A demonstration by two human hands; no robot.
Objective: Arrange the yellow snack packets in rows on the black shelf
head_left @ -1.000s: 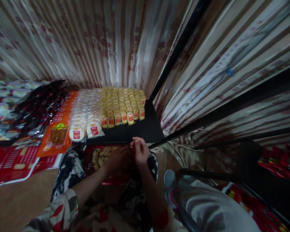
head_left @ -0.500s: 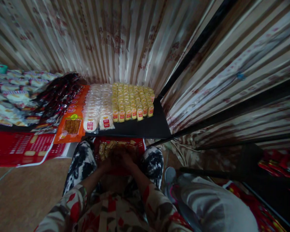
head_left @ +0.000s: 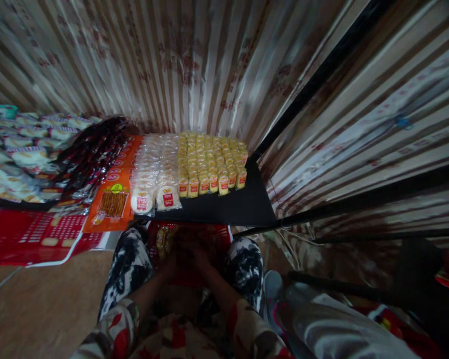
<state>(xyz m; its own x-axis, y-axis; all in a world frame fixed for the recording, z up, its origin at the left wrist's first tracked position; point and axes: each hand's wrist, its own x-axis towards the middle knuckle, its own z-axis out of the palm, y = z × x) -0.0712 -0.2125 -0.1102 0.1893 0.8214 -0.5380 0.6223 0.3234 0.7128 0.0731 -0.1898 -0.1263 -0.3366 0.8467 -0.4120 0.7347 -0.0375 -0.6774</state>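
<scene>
A red basket (head_left: 224, 230) sits between my knees, just below the edge of the black table. Inside it, at the left, are gold-wrapped packets (head_left: 165, 240). My left hand (head_left: 172, 262) reaches into the basket beside these packets. Close to it, in the middle of the basket, is my right hand (head_left: 197, 255). Both sets of fingers sink into dark shadow, so their pose and anything in them cannot be made out.
On the black table (head_left: 224, 209) stand rows of yellow wrapped snacks (head_left: 213, 169), round white crackers (head_left: 155, 174), an orange bag (head_left: 112, 204), dark packets (head_left: 93, 154) and white packets (head_left: 26, 154). A person's grey-trousered leg (head_left: 322, 324) is at the right.
The view has shifted, so the table sits a little lower and further right. Fewer gold packets show in the basket now, mostly at its left. My hands stay close together there.
</scene>
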